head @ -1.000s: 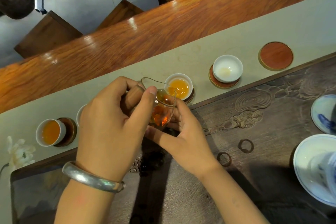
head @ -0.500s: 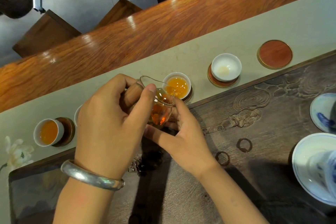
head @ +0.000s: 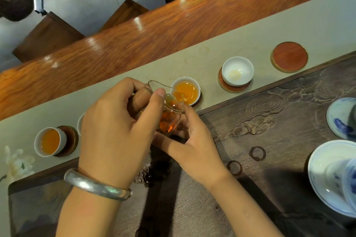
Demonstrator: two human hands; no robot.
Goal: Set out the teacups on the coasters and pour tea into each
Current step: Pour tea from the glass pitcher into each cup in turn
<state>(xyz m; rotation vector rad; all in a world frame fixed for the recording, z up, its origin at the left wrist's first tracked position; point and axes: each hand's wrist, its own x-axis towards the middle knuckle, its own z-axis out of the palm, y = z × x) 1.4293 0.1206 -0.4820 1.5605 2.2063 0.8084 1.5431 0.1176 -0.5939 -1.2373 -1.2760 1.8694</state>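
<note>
A glass pitcher, part full of amber tea, is gripped at its wooden handle by the left hand, fingers closed round it and thumb on the rim. The pitcher is tilted with its spout over the middle cup, which is nearly full of tea and stands on a coaster. The right hand is held under the pitcher's base with fingers spread and touching the glass. A left cup, filled with tea, is set partly off its coaster. Another cup's rim is mostly hidden behind the left hand. A right cup, holding only a pale trace, is seated on its coaster. The far-right coaster is bare. All are lined along the beige runner, near the edge of the carved tray. Blue-and-white dishes are crowded at the tray's right edge.
</note>
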